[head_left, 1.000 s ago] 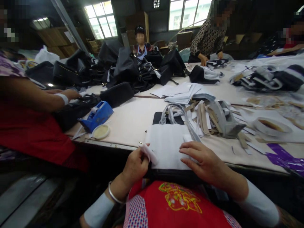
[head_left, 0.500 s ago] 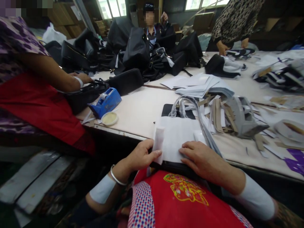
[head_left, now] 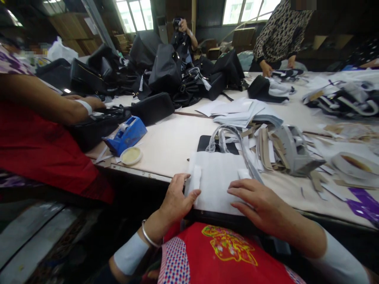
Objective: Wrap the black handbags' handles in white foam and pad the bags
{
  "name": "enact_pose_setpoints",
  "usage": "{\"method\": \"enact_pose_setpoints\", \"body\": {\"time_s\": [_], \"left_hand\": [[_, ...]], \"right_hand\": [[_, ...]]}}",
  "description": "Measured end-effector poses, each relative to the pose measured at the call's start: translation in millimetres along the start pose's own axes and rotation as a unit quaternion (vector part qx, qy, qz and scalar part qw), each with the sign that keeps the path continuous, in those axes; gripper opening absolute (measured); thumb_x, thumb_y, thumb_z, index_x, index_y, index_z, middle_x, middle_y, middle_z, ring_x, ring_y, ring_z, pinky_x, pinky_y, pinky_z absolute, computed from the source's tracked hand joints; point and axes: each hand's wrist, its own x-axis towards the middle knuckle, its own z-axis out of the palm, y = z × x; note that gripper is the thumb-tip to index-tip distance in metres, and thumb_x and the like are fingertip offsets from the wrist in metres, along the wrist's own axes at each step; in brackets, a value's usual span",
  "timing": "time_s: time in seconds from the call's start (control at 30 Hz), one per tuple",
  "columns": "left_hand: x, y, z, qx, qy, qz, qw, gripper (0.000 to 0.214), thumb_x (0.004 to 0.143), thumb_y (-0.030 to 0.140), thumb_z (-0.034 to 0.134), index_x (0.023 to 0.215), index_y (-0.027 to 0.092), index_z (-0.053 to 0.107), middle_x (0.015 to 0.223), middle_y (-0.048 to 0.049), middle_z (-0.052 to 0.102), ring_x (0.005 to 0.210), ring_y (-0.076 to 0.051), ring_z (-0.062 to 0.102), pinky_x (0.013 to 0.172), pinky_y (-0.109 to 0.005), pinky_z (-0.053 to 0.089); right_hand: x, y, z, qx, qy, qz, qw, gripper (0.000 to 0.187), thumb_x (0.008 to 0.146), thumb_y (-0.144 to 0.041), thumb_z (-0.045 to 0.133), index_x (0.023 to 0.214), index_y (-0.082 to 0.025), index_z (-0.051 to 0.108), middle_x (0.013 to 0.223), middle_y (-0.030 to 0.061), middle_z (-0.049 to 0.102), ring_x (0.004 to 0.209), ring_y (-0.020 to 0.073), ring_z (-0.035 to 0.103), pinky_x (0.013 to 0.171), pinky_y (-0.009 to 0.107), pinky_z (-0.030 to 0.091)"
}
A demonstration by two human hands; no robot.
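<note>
A white foam sheet [head_left: 217, 179] covers a black bag [head_left: 217, 142] lying at the near table edge, its wrapped handles [head_left: 220, 136] at the far end. My left hand [head_left: 177, 197] lies at the sheet's left edge, thumb pressing a small white foam strip [head_left: 196, 178] onto it, fingers spread. My right hand [head_left: 254, 201] rests flat on the sheet's near right part, fingers stretched out, just below a second small foam piece [head_left: 243, 173].
A blue tape dispenser [head_left: 126, 135] and a tape roll [head_left: 131, 155] sit to the left by a seated person's arm [head_left: 44, 98]. Paper stacks [head_left: 239, 110], card strips, a grey dispenser [head_left: 291, 150] and black bags [head_left: 166, 75] lie beyond. Other people work at the far side.
My left hand brought the small foam strip from its raised pinch down onto the sheet's left edge and now presses it flat. My right hand stayed on the sheet.
</note>
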Motion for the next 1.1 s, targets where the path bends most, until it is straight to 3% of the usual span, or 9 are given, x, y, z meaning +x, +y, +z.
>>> {"method": "enact_pose_setpoints", "body": {"time_s": [0.17, 0.27, 0.33, 0.47, 0.6, 0.73, 0.87, 0.97, 1.1], "left_hand": [[-1.6, -10.4, -2.5, 0.012, 0.085, 0.073, 0.994, 0.047, 0.086, 0.037, 0.064, 0.129, 0.018, 0.053, 0.129, -0.0164, 0.055, 0.125, -0.032, 0.051, 0.107, -0.051, 0.042], [2.7, -12.4, -0.4, 0.012, 0.017, 0.145, 0.989, 0.032, 0.088, 0.028, 0.061, 0.119, 0.021, 0.063, 0.126, -0.0149, 0.059, 0.124, -0.031, 0.053, 0.108, -0.050, 0.043], [7.8, -12.2, -2.5, -0.006, -0.051, 0.145, 0.988, 0.027, 0.089, 0.026, 0.059, 0.115, 0.022, 0.066, 0.124, -0.0153, 0.060, 0.119, -0.029, 0.057, 0.104, -0.047, 0.048], [21.4, -13.9, -16.0, -0.066, -0.063, 0.118, 0.989, 0.022, 0.089, 0.028, 0.060, 0.108, 0.022, 0.069, 0.120, -0.0145, 0.063, 0.117, -0.028, 0.059, 0.100, -0.043, 0.051], [38.5, -18.5, -29.7, -0.108, -0.060, 0.082, 0.989, 0.018, 0.092, 0.030, 0.057, 0.100, 0.025, 0.071, 0.113, -0.0104, 0.068, 0.113, -0.026, 0.062, 0.099, -0.039, 0.051], [59.6, -16.0, -35.8, -0.126, -0.037, 0.086, 0.988, 0.017, 0.092, 0.031, 0.058, 0.097, 0.023, 0.072, 0.109, -0.0097, 0.069, 0.109, -0.025, 0.063, 0.098, -0.037, 0.050], [82.4, -3.0, -39.4, -0.136, -0.014, 0.095, 0.986, 0.018, 0.091, 0.032, 0.058, 0.090, 0.021, 0.072, 0.098, -0.0088, 0.070, 0.099, -0.023, 0.064, 0.092, -0.034, 0.049], [97.6, 10.9, -43.3, -0.148, -0.003, 0.095, 0.984, 0.020, 0.091, 0.033, 0.058, 0.085, 0.020, 0.072, 0.089, -0.0070, 0.070, 0.088, -0.021, 0.064, 0.085, -0.031, 0.049], [116.3, 34.8, -44.2, -0.171, -0.039, 0.057, 0.983, 0.024, 0.089, 0.038, 0.059, 0.081, 0.019, 0.072, 0.081, -0.0046, 0.070, 0.080, -0.019, 0.063, 0.076, -0.028, 0.050]], "right_hand": [[1.7, 23.3, -22.0, 0.046, 0.098, 0.052, 0.993, 0.021, 0.094, -0.028, 0.056, 0.107, -0.020, 0.070, 0.111, 0.0107, 0.070, 0.102, 0.0216, 0.066, 0.092, 0.035, 0.053], [4.5, 50.5, -26.1, 0.067, 0.138, 0.116, 0.981, 0.021, 0.093, -0.031, 0.055, 0.099, -0.020, 0.072, 0.105, 0.0091, 0.072, 0.098, 0.0216, 0.068, 0.089, 0.035, 0.053], [6.0, 73.2, -24.9, 0.079, 0.154, 0.180, 0.968, 0.024, 0.091, -0.035, 0.055, 0.095, -0.019, 0.074, 0.098, 0.0081, 0.074, 0.092, 0.0226, 0.069, 0.085, 0.036, 0.054], [10.4, 117.2, -17.8, 0.087, 0.135, 0.301, 0.940, 0.035, 0.090, -0.042, 0.052, 0.099, -0.017, 0.075, 0.092, 0.0073, 0.076, 0.088, 0.0247, 0.070, 0.081, 0.037, 0.054], [20.1, 142.6, -6.6, -0.004, 0.063, 0.369, 0.927, 0.043, 0.091, -0.041, 0.049, 0.112, -0.011, 0.071, 0.097, 0.0125, 0.075, 0.091, 0.0248, 0.070, 0.080, 0.034, 0.051], [31.1, 143.7, 7.0, -0.057, 0.025, 0.383, 0.921, 0.038, 0.083, -0.036, 0.059, 0.108, -0.011, 0.071, 0.090, 0.0130, 0.075, 0.087, 0.0255, 0.069, 0.076, 0.032, 0.048], [37.1, 134.7, 10.6, -0.116, 0.010, 0.393, 0.912, 0.027, 0.081, -0.028, 0.057, 0.099, -0.013, 0.071, 0.093, 0.0155, 0.074, 0.090, 0.0284, 0.069, 0.074, 0.034, 0.046], [38.7, 129.0, -2.0, -0.157, 0.016, 0.392, 0.906, 0.021, 0.081, -0.019, 0.051, 0.087, -0.013, 0.070, 0.089, 0.0165, 0.073, 0.087, 0.0284, 0.068, 0.072, 0.035, 0.045], [45.2, 112.4, -39.0, -0.208, 0.055, 0.361, 0.907, 0.022, 0.085, -0.016, 0.045, 0.083, -0.014, 0.066, 0.090, 0.0156, 0.070, 0.086, 0.0260, 0.066, 0.074, 0.034, 0.043]]}}
